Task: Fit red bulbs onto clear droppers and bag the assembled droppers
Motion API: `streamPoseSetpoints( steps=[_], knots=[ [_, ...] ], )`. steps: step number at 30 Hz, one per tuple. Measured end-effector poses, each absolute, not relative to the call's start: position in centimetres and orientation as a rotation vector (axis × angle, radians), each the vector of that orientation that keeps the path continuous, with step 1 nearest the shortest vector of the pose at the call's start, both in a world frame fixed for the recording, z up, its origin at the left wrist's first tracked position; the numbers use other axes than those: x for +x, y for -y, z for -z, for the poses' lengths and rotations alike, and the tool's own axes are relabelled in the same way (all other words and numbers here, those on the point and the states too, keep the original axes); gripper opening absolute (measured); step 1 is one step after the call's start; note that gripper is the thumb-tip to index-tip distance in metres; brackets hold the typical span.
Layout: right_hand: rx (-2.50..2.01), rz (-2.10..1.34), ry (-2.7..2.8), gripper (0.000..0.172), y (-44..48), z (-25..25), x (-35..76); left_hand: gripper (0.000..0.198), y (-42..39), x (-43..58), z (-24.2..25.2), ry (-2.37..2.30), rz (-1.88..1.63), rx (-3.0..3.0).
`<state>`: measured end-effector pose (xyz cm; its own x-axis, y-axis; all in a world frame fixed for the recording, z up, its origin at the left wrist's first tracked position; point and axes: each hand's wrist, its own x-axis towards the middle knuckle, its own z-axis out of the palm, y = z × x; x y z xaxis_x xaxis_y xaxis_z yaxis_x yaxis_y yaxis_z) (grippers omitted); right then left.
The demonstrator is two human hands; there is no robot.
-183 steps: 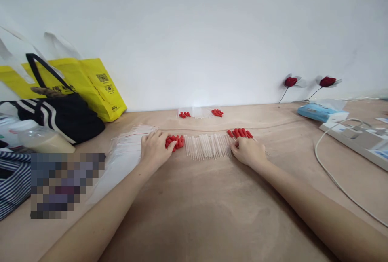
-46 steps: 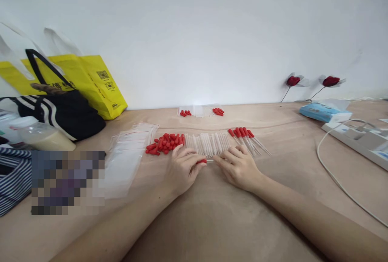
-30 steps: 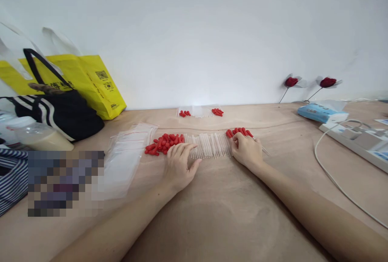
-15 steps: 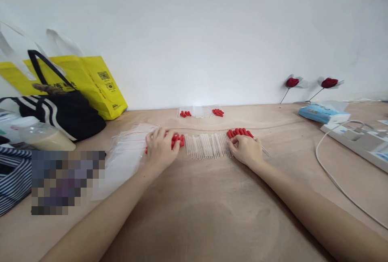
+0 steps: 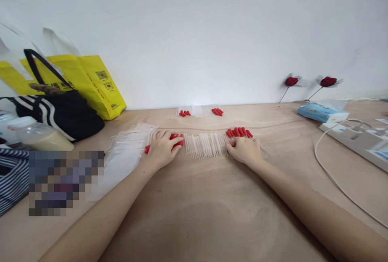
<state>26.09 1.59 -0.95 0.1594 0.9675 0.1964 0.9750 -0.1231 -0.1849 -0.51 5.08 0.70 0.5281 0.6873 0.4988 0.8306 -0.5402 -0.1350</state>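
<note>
Thin clear tubes: laid side by side in a row at the middle of the wooden table, between the two hands, with no red showing on the ends in view.
Red caps: a loose heap at the row's left end, partly hidden beneath the left hand.
Capped tubes: a small fanned group just beyond the right hand, red ends away from the person.
Progress: a few tubes wear caps; judging by the row and the heap, far more lie uncapped.
Left hand: over the heap, fingers bent and part-way open, caps showing between thumb and forefinger; none is visibly pinched, but some fingertips are hidden.
Right hand: curled low at the row's right end, in front of the capped tubes; whether it grips a tube, I cannot tell.
Flat clear bags: overlapping stack left of the heap, partly behind the left hand and forearm.
Bag by the wall: clear, with red pieces near both ends.
Left side: yellow bag, black bag, bottle.
Right side: tissue pack, power strip, white cable.
In the way: only the hands, covering caps and tubes; side items lie apart.
</note>
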Motion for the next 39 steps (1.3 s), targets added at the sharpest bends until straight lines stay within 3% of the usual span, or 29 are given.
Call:
streamPoseSetpoints(
  steps=[5,12,18,22,25,30,33,39],
  knots=[
    [-2.171,0.05,1.868,0.03,-1.6,0.8,26.0,0.015,-5.2,-0.4,-0.6,1.134,0.595,-2.429],
    [-2.0,0.184,1.869,0.026,-1.3,1.6,26.5,0.023,-2.3,2.1,-1.3,0.928,0.941,-2.66],
    [-1.429,0.352,2.038,0.019,0.2,3.4,27.3,0.029,0.0,2.6,-0.9,0.57,0.619,-3.111],
    [-1.259,0.165,2.076,0.013,0.8,3.8,26.8,0.02,0.4,2.3,-0.7,0.63,0.739,-3.266],
    [-1.191,0.131,2.119,0.019,1.1,4.0,26.1,0.011,0.8,2.9,-0.3,0.873,0.949,-3.151],
    [-1.17,0.182,2.212,0.036,1.9,3.9,25.6,0.032,1.3,4.3,1.1,1.205,1.032,-2.893],
    [-1.174,0.171,2.212,0.03,2.2,3.7,25.5,0.015,1.3,4.7,1.8,1.17,1.001,-2.897],
    [-1.065,0.188,2.197,0.021,2.6,3.0,25.1,0.009,1.3,4.8,1.4,1.272,1.049,-2.796]
  ],
)
